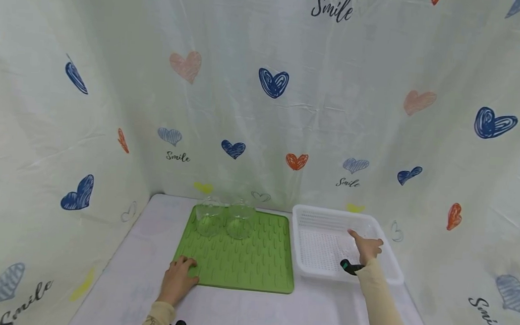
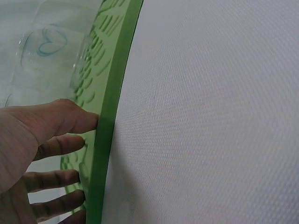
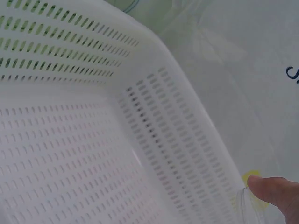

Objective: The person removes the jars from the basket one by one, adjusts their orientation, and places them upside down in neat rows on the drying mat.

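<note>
My left hand (image 1: pixel 179 280) rests at the front left corner of a green ridged mat (image 1: pixel 258 267). In the left wrist view, its thumb (image 2: pixel 77 119) touches the mat's raised edge, with the fingers spread over the ridges. Two clear glass cups, a left one (image 1: pixel 209 219) and a right one (image 1: pixel 240 221), stand side by side at the back of the mat. My right hand (image 1: pixel 368 247) reaches over the right part of a white perforated basket (image 1: pixel 313 274). Its thumb (image 3: pixel 275 189) lies against the rim of a clear glass (image 3: pixel 246 207), mostly out of frame; the head view barely shows that glass.
A white cloth covers the table (image 1: pixel 251 313). Behind and on both sides hangs a pale curtain (image 1: pixel 316 111) printed with hearts and lettering, close to the far edges of mat and basket. The basket stands right beside the mat.
</note>
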Demonstrator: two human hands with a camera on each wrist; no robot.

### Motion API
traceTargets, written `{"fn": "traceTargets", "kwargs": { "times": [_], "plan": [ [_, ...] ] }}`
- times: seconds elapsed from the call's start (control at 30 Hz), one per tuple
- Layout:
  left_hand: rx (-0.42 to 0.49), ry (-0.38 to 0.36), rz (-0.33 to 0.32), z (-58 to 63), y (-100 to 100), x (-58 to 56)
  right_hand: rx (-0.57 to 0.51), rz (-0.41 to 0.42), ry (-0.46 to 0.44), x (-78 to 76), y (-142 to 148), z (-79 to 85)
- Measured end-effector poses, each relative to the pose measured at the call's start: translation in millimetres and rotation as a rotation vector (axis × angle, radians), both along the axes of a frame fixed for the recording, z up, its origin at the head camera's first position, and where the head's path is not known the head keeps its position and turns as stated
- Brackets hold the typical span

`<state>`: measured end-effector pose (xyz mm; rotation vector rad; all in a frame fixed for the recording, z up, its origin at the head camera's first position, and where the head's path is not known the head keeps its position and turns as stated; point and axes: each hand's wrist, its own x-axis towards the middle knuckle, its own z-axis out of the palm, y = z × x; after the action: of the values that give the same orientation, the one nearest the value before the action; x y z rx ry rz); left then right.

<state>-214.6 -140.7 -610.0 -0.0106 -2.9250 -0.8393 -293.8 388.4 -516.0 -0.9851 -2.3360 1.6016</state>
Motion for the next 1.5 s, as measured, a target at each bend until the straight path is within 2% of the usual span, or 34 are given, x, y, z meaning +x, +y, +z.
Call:
{"fn": "traceTargets", "kwargs": {
  "times": [0.2, 0.43, 0.67, 0.8, 1.13, 1.33, 1.5],
  "plan": [
    [0.009, -0.006, -0.001, -1.5, -1, 0.1, 0.033, -0.007, -0.025, -7.8, 2, -11.9],
    [0.015, 0.021, 0.001, 0.8, -1, 1.7, 0.077, -0.027, -0.030, -13.5, 6, -28.8],
    [0.020, 0.013, -0.003, 0.2, 1, 1.0, 0.121, -0.057, 0.030, -15.4, 13, -45.3],
    [0.019, 0.005, -0.001, -1.2, 1, 0.3, 0.098, -0.066, 0.064, -16.9, 14, -44.6],
    [0.007, 0.011, -0.003, 0.2, 1, 0.5, 0.034, -0.085, 0.059, -14.0, 10, -38.6],
    [0.008, 0.015, -0.009, 3.2, 1, 1.7, -0.008, -0.100, 0.147, -14.0, 9, -40.1],
    [0.003, 0.013, -0.007, 2.5, 0, 0.8, 0.040, -0.078, 0.209, -14.0, 1, -35.3]
  ]
}}
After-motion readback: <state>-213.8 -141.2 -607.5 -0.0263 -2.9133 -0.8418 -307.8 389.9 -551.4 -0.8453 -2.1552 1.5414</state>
